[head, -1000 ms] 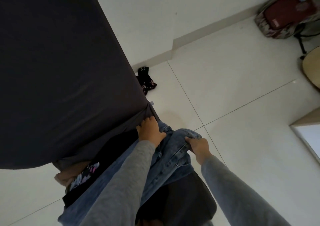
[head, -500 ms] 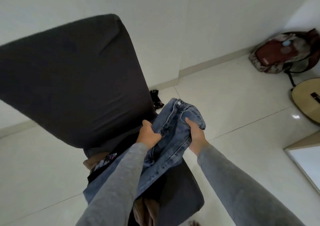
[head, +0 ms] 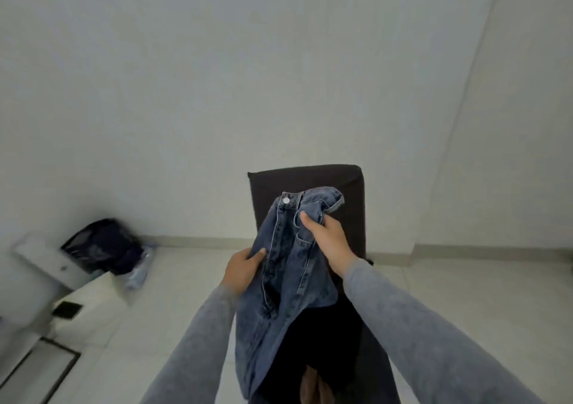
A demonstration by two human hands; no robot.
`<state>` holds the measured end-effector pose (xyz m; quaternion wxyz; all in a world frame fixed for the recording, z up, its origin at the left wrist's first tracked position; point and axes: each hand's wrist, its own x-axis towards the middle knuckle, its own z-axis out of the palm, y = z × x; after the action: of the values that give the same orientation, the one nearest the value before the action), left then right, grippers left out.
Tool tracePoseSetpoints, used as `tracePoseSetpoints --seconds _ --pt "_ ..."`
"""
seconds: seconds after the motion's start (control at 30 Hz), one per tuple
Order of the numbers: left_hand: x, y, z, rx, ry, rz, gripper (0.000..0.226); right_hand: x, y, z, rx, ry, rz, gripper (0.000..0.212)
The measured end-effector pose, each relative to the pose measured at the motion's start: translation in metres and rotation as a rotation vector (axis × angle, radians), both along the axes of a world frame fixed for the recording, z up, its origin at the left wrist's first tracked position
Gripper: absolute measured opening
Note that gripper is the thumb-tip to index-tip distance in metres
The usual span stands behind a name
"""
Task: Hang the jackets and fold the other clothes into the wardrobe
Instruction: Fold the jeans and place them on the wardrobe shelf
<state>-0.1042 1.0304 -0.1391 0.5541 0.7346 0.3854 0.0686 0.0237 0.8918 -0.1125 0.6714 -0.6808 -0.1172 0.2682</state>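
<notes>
Two long sleeves showed at the bottom of the frame, both in a soft heathered grey knit, faintly mottled. The left sleeve [head: 192, 351] filled the lower centre-left, its cuff ending plain at the wrist and a touch blurred. The right sleeve [head: 428, 335] took up the lower right, broader in the frame, the same grey, its cuff snug. Past the cuffs, the left hand [head: 245, 272] and right hand [head: 328, 245] were bare. A short thumbnail showed on the right one, near centre frame.

the jeans [head: 285, 273] are showing faded blue denim with a shiny metal button [head: 286, 201]; the chair [head: 310, 180] is wearing matt dark cloth.
</notes>
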Motion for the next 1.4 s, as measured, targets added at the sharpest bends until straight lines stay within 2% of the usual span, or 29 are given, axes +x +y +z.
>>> tracePoseSetpoints --seconds 0.07,0.1,0.23,0.4,0.47,0.53,0.67,0.77,0.8,0.9,0.97,1.07,1.13,1.23,1.33,1.4 --pt "-0.039 0.01 0.027 0.024 -0.088 0.072 0.015 -0.023 0.028 0.034 0.001 -0.113 0.023 0.054" --pt "-0.059 0.014 0.039 0.033 -0.134 0.115 0.014 -0.038 0.041 0.05 0.018 -0.159 0.047 0.056" --pt "-0.138 0.031 0.088 -0.056 -0.35 0.308 0.017 -0.105 0.092 0.115 0.108 -0.284 0.16 0.041" --pt "-0.201 0.062 0.156 -0.233 -0.602 0.383 0.014 -0.154 0.141 0.207 0.313 -0.397 0.133 0.045" --pt "-0.219 0.076 0.182 -0.292 -0.771 0.431 0.023 -0.175 0.156 0.244 0.401 -0.396 0.119 0.048" --pt "-0.229 0.087 0.197 -0.305 -0.838 0.467 0.037 -0.192 0.166 0.272 0.485 -0.394 0.1 0.049" --pt "-0.242 0.11 0.192 -0.27 -0.666 0.499 0.027 -0.218 0.177 0.303 0.6 -0.411 0.135 0.045" --pt "-0.243 0.13 0.184 -0.209 -0.655 0.567 0.034 -0.226 0.178 0.312 0.651 -0.399 0.129 0.046" --pt "-0.243 0.136 0.182 -0.175 -0.665 0.57 0.042 -0.225 0.176 0.314 0.663 -0.394 0.118 0.046" --pt "-0.241 0.147 0.174 -0.15 -0.659 0.414 0.093 -0.221 0.163 0.318 0.691 -0.343 0.046 0.046" --pt "-0.235 0.146 0.178 -0.177 -0.69 0.304 0.109 -0.214 0.153 0.322 0.726 -0.292 -0.001 0.043" --pt "-0.214 0.151 0.186 -0.229 -0.698 0.147 0.111 -0.206 0.139 0.329 0.752 -0.228 -0.01 0.03" --pt "-0.203 0.153 0.188 -0.327 -0.713 -0.021 0.109 -0.206 0.129 0.331 0.727 -0.219 0.034 0.031" --pt "-0.193 0.156 0.191 -0.499 -0.738 -0.114 0.108 -0.207 0.113 0.331 0.709 -0.218 0.058 0.029" --pt "-0.177 0.133 0.192 -0.515 -0.564 -0.236 0.116 -0.202 0.094 0.331 0.718 -0.218 0.016 0.03" --pt "-0.167 0.114 0.182 -0.446 -0.407 -0.249 0.106 -0.201 0.084 0.328 0.715 -0.208 0.01 0.033"
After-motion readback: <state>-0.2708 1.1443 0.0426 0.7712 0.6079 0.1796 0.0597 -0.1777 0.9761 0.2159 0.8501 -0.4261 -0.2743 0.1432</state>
